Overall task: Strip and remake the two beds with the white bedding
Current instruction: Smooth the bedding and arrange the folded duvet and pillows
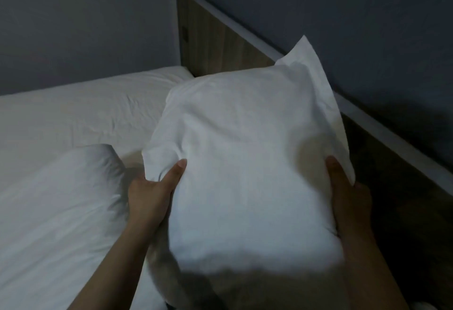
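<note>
Nearest me, my left hand (149, 194) and right hand (348, 199) grip the white pillow (245, 162) by its long sides, thumbs on top and fingers hidden beneath. Its long axis points straight toward the headboard (220, 39), with the loose flap end closest to it. Both hands are equally far from the headboard, so I judge an even forward set-down onto the bed (73, 113).

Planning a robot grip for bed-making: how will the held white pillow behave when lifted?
Probably soft: the pillow puckers under the left hand. Likely light: that and the right hand hold it up by its sides. The loose case corner may flop.
</note>
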Action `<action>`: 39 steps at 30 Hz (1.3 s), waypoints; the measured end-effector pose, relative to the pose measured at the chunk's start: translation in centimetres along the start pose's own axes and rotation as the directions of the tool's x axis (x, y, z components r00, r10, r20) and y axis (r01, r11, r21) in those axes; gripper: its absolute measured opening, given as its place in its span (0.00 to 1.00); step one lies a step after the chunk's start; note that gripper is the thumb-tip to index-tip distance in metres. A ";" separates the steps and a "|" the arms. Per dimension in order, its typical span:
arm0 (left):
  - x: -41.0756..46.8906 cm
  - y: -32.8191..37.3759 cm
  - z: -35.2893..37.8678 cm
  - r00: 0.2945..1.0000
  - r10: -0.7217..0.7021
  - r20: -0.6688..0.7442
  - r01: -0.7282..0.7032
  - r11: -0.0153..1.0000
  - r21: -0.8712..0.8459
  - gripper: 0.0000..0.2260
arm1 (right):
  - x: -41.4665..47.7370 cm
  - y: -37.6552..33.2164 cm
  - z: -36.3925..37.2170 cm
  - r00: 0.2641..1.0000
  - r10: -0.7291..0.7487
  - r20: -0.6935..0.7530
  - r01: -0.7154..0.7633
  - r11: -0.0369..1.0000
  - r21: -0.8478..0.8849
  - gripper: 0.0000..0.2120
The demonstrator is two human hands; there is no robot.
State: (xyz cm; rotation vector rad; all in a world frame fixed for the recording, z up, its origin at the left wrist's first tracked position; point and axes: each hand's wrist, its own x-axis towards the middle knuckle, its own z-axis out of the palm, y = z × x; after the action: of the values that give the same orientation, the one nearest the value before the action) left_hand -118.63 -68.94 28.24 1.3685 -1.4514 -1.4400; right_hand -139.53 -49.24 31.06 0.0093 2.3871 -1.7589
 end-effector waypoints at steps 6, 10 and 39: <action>-3.6 3.9 -1.3 0.987 0.108 -0.122 -0.117 0.991 -0.066 0.17 | -0.3 -4.5 -2.0 0.987 -0.100 0.122 0.094 0.994 0.051 0.25; -6.5 4.9 -2.3 0.969 0.114 -0.221 -0.136 0.987 -0.090 0.20 | 0.0 -5.9 -2.3 0.967 -0.108 0.231 0.090 0.992 0.086 0.19; -32.4 -6.4 -34.7 0.445 -0.079 -0.892 -0.098 0.986 -0.136 0.22 | -34.4 -4.7 11.1 0.342 -0.314 0.886 0.342 0.920 0.194 0.20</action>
State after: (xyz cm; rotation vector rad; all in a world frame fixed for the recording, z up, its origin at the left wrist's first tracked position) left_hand -76.96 -46.23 34.58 1.6139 -0.5767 -0.5410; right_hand -104.62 -57.82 37.34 -1.2142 1.5739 -1.2553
